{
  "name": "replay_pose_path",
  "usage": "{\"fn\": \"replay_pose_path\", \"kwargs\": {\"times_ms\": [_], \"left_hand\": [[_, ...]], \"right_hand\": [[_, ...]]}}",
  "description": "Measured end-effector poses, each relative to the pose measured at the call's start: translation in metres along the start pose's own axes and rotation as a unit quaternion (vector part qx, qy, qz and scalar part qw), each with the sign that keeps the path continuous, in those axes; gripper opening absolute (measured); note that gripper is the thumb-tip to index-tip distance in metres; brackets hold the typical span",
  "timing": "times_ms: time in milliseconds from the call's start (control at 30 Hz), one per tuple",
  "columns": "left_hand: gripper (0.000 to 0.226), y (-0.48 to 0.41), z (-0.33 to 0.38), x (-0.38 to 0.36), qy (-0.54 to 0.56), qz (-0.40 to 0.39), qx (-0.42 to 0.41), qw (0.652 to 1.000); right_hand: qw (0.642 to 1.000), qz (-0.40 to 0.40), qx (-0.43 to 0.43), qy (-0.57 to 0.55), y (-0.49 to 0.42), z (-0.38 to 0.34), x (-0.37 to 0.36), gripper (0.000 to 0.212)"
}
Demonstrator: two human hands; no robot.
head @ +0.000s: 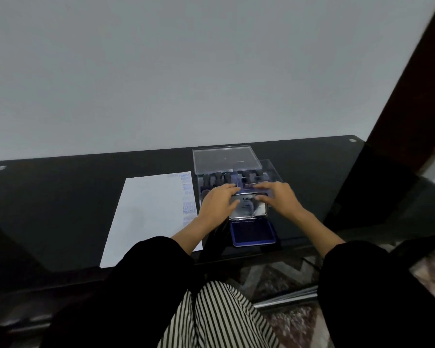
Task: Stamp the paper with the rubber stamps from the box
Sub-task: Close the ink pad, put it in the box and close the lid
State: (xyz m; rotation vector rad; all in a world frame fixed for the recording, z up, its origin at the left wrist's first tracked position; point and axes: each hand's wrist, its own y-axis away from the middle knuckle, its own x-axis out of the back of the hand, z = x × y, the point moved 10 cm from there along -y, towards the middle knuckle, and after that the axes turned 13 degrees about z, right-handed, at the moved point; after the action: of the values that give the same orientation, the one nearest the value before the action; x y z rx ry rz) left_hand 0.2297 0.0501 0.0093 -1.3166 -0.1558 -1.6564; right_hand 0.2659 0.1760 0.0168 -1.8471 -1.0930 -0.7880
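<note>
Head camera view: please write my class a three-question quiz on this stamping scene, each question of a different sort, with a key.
1. True or false: the ink pad is open, with its blue surface showing.
2. Where on the paper are the blue stamp marks?
A. along the edge nearest the box
B. across the middle
C. along the edge nearest the person
3. Fill in: the left hand and the right hand both hold the ink pad's shiny metal ____.

Key: 1 true; 2 A; 3 lid.
</note>
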Motion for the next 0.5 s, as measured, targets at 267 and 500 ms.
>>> {"fn": "replay_pose_path", "kwargs": {"times_ms": [267,500], "left_hand": [[0.033,-0.004,-0.001,-0.014,0.015,-0.007,0.046,0.999],[0.029,-0.009,-0.003,-0.011,0.028,0.006,0.064,0.998]], "right_hand": [[1.000,0.012,-0.016,-0.016,0.003,0.012,-0.009,0.035],[0.999,0.048,0.001,-0.006,0.000,0.012,-0.003,0.026]]}}
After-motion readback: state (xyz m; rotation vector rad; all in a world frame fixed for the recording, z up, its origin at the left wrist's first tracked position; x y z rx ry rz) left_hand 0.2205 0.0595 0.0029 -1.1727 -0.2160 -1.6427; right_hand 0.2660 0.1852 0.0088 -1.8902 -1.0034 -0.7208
